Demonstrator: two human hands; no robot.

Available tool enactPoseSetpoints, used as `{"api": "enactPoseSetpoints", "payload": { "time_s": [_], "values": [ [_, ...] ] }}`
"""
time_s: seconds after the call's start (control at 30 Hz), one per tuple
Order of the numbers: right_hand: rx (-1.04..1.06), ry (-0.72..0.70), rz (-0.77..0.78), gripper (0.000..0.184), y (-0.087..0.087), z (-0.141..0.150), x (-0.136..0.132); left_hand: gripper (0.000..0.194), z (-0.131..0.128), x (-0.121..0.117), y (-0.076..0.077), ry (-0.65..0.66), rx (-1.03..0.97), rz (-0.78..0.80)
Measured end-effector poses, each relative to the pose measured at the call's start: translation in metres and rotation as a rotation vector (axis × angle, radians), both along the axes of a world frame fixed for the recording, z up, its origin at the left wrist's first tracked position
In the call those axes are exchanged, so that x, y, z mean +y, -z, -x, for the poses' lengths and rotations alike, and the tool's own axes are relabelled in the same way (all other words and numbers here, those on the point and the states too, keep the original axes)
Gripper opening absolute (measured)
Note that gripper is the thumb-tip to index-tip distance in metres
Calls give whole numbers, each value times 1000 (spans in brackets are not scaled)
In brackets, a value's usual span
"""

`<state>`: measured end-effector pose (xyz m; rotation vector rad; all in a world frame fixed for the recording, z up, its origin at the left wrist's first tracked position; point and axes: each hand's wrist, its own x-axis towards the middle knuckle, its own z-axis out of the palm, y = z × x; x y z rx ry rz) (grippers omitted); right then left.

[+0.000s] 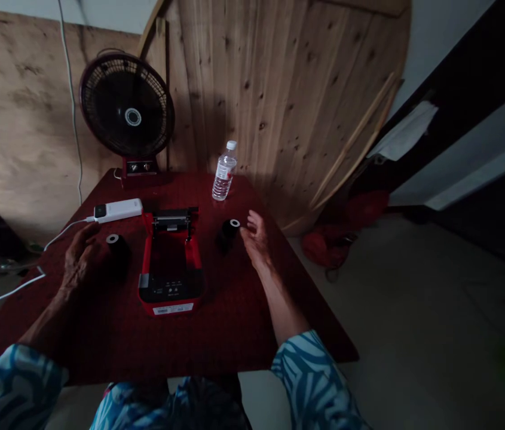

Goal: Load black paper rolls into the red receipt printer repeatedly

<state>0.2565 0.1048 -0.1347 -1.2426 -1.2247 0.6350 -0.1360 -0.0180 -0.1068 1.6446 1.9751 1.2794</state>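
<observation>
On the dark red table (113, 334) stands a red and black device that looks like a label printer (174, 283), its top open and its inside showing. To its left a black roll with a white core (118, 249) stands upright. My left hand (80, 257) is beside that roll, fingers loosely bent, with nothing seen in it. A second black roll with a white core (229, 232) is right of the printer. Close by its right side is my right hand (256, 240), open, fingers apart. Whether the thumb touches this roll I cannot tell.
A water bottle (224, 173) stands at the back of the table. A dark fan (127, 110) is at the back left. In front of the fan lies a white power bank (118, 210) with a white cable (66, 230). Red bags (330, 245) lie on the floor at right.
</observation>
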Motion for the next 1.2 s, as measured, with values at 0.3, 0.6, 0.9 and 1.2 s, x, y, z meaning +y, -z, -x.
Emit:
{"api": "enactPoseSetpoints", "payload": {
  "time_s": [0.3, 0.6, 0.9, 1.2],
  "values": [
    [6, -49, 32, 46, 36, 18, 26, 46, 2, 2, 9, -153, -8, -196],
    [266, -387, -245, 41, -51, 33, -44, 30, -34, -38, -28, -191, 26, -531],
    [416, -786, -348, 29, -75, 85, -129, 61, -121, -83, -81, 596, 208, -207],
    [336, -793, -207, 32, -58, 102, -148, 53, -108, -88, -60, 522, 303, -305]
  ]
}}
